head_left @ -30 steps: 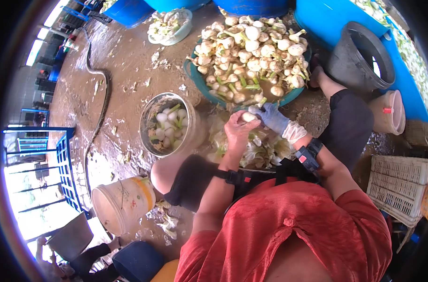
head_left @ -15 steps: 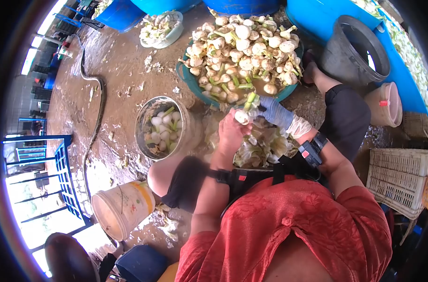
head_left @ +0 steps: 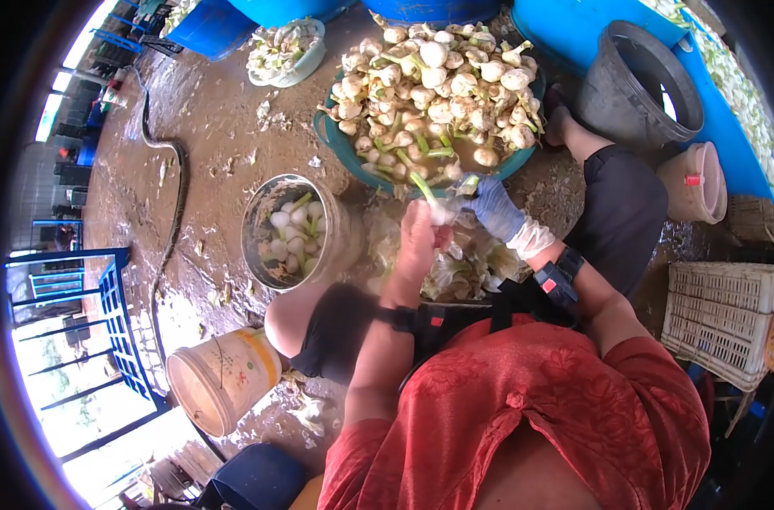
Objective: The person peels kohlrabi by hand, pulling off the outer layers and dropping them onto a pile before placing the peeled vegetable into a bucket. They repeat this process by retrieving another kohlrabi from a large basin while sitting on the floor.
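Note:
My left hand [head_left: 420,232], bare, is closed around a white bulb [head_left: 440,212] with a green stem pointing up and left. My right hand [head_left: 496,209], in a blue glove with a white cuff, is closed at the bulb's right side, with a pale, blurred peel or leaf at its fingertips. Both hands are just below a green tub [head_left: 331,146] heaped with muddy bulbs [head_left: 442,81]. Beneath them lie loose pale leaves [head_left: 459,272]. To the left, a metal bucket [head_left: 252,238] holds clean white bulbs [head_left: 297,234].
A floral bucket [head_left: 234,378] lies at lower left. A pale basin [head_left: 310,59] of scraps is at the top. On the right are a black tub [head_left: 599,102], a pink bucket [head_left: 688,187] and a white crate [head_left: 718,314]. A hose [head_left: 183,183] crosses the wet floor.
The bulb's green stem has swung from upright right to pointing up and left. My right hand has shifted slightly right and down, away from the stem.

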Available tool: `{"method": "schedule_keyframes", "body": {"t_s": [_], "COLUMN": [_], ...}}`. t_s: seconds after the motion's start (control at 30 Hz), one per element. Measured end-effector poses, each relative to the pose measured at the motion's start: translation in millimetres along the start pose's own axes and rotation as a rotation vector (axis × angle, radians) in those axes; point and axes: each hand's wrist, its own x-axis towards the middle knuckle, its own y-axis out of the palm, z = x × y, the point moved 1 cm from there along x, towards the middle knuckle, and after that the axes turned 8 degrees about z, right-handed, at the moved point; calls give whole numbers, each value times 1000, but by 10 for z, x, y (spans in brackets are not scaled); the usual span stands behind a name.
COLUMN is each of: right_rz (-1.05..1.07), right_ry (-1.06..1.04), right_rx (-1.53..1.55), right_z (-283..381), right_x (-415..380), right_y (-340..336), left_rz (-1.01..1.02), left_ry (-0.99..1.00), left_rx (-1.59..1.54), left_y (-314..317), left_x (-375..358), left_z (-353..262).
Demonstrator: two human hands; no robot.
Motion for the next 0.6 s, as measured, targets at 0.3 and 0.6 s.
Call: {"method": "schedule_keyframes", "body": {"t_s": [0.3, 0.6], "right_rz": [165, -44], "right_ry": [205, -176], "right_rx": [-587, -383], "right_z": [-312, 76], "right_x": [58, -102], "right_y": [-127, 18], "left_rz": [144, -115], "left_ry": [156, 257], "left_rx": [-150, 410], "left_y": [24, 54], "left_x": [-60, 16], "left_z": [-68, 59]}}
